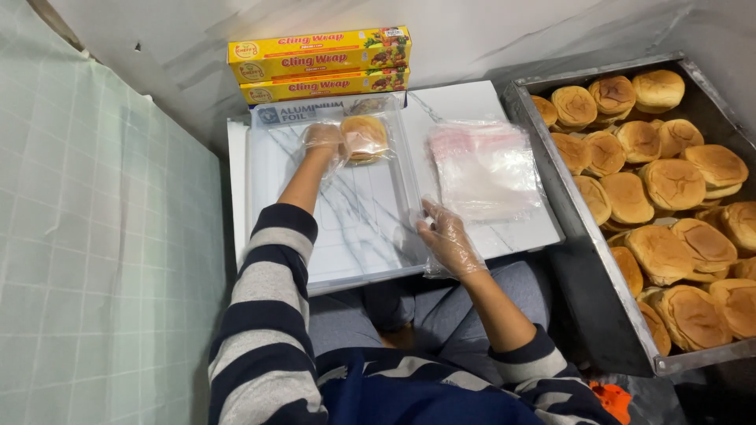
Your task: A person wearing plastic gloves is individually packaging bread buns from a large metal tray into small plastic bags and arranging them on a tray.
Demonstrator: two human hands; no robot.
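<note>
My left hand point(323, 142), in a thin clear glove, reaches to the far end of a white marbled board point(354, 228) and holds a bagged bun point(364, 138) there. That bun is round, golden brown and sits inside a clear plastic bag. My right hand point(447, 236), also gloved, rests flat with fingers apart near the board's right edge, just below a stack of clear plastic bags point(484, 169). It holds nothing.
A large metal tray point(587, 252) at the right holds several golden buns point(669, 185). Two yellow wrap boxes point(319, 55) and a blue-and-white foil box point(315, 110) lie beyond the board. A pale tiled sheet point(94, 252) stands at the left.
</note>
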